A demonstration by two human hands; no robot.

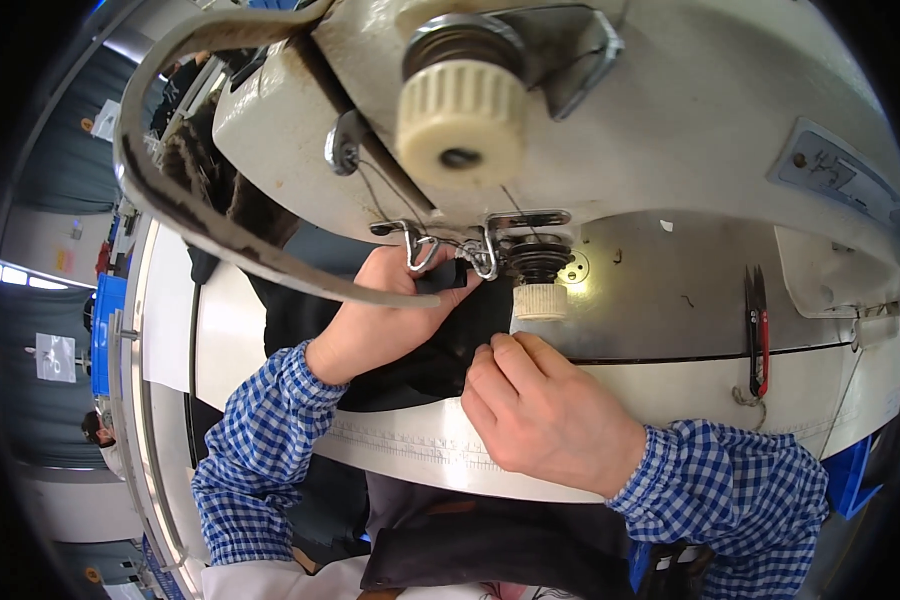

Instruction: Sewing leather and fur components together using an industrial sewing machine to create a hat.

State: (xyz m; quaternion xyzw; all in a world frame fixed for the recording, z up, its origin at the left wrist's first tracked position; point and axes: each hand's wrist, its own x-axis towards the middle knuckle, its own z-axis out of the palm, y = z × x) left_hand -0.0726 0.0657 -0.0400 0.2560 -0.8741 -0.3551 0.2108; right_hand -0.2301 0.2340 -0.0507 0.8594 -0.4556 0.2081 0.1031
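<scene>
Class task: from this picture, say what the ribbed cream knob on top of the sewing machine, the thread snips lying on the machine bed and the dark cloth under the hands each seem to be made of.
Ribbed cream knob: probably moulded plastic, matt, evenly ridged.
Thread snips: dark metal blades, apparently, with a red part, likely plastic.
Dark cloth: soft woven or knitted fabric, matt black; it folds under the left hand and right hand. The fibre cannot be told.

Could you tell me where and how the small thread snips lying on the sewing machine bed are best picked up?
Probably by the red handle end of the thread snips, coming from above: they lie flat, alone on the machine bed, dark blades pointing away.
</scene>
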